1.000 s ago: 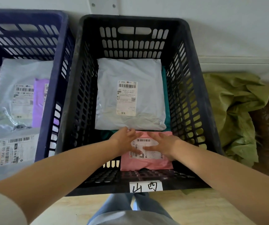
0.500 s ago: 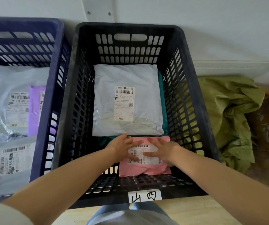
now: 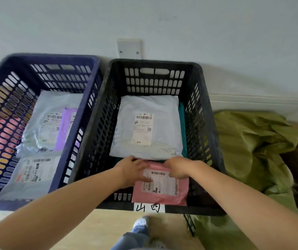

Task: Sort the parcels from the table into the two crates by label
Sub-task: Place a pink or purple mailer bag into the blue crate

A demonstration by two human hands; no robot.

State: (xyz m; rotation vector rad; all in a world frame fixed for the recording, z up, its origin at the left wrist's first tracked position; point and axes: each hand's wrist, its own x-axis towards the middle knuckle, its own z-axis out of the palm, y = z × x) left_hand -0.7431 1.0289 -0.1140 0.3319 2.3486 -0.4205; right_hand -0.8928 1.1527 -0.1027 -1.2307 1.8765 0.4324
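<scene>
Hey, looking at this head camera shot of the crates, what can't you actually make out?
Head view, all of it:
1. Label text on the pink parcel: blurred, small, partly under the left hand and right hand.
2. Whether the hands grip or just press it: unclear from this angle.
3. The teal parcel: only an edge shows beneath the grey parcel.
4. The purple parcel: right side hidden by the blue crate wall.
5. The table: outside the frame.

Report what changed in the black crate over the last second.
The pink parcel has shifted toward the black crate's near wall, its near edge now covering some of the wall's slots. The left hand and right hand, whose fingertips nearly met over the label, have parted toward its far corners, baring more label; both still touch it. The white parcel behind and the parcels in the blue crate lie as before.
</scene>
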